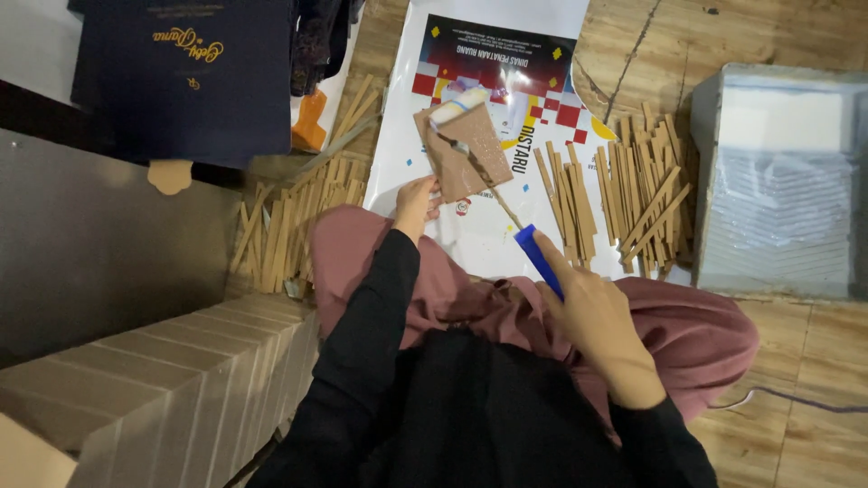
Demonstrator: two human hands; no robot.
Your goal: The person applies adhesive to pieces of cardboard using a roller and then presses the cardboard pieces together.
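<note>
My left hand [416,205] pins the lower left corner of a brown cardboard piece [470,155] on a white printed sheet [470,81]. My right hand [597,316] grips the blue handle of a small roller [540,259]. Its thin metal stem runs up to the left, and the pale roller head [458,108] lies on the cardboard's top edge. A dusty pink cloth [506,303] and black sleeves cover my lap below.
Loose brown cardboard strips lie in piles left [298,212] and right [633,194] of the sheet. A grey tray [782,181] stands at the right. A dark blue box [185,77] is at top left, a row of stacked grey boards [172,380] at bottom left.
</note>
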